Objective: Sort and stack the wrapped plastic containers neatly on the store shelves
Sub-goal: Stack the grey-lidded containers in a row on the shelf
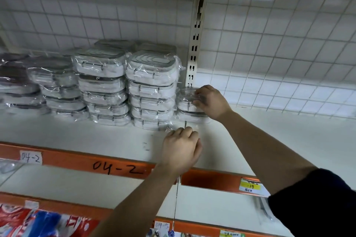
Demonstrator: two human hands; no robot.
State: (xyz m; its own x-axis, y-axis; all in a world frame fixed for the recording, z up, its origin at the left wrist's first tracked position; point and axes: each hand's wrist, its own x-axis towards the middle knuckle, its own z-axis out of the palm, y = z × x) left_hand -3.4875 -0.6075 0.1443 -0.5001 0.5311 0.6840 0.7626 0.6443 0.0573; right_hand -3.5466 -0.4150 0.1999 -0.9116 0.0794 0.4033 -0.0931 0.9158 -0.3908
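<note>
Several stacks of white plastic containers wrapped in clear film stand on the white shelf; the tallest stack is at the centre. To its right sits a short stack of two wrapped containers. My right hand grips the top container of that short stack, fingers curled over its right end. My left hand hovers with curled fingers at the shelf in front of the stacks, touching loose clear wrap at the lower container's front edge; whether it pinches the wrap is unclear.
A slotted metal upright rises just behind the short stack against the wire-grid back panel. The orange shelf edge is marked 04-2. Red and blue packaged goods hang below at left. Bare shelf lies to the right.
</note>
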